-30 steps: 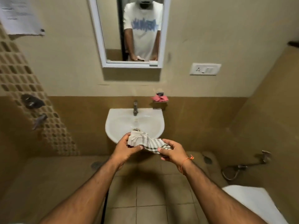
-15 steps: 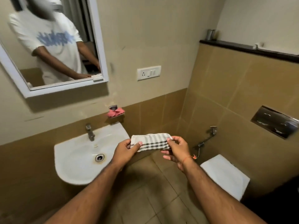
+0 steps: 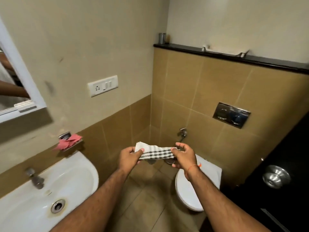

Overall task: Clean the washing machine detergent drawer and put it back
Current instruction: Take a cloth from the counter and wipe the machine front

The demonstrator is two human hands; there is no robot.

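Head view, and it's a bathroom: one black door (image 3: 284,164) fills the right edge with one round steel knob (image 3: 276,176) on it. Low left, one white washbasin (image 3: 71,178), one tap (image 3: 34,177) at its back rim and one drain (image 3: 57,205) in the bowl. One white toilet (image 3: 187,193) sits lid down in the corner, partly behind the right forearm. One white-framed mirror (image 3: 25,77) cuts in at the left edge. One black ledge (image 3: 234,56) runs along the top of the tan tiles, with one small metal cup (image 3: 161,38) at its left end. Below it, one chrome flush plate (image 3: 231,115) with two round buttons. One white switch-and-socket plate (image 3: 102,85) on the cream wall. One soap dish (image 3: 70,142) above the basin carries pink pieces. One spray valve (image 3: 183,132) sits by the corner.

Now the hands: left hand (image 3: 129,157) and right hand (image 3: 184,155), both pinched shut on one checked cloth (image 3: 155,152), one at each end, folded into a band and pulled level between them. It's held in the air out front, above the floor between basin and toilet. One orange thread (image 3: 194,167) circles the right wrist. The detergent drawer is out of view.
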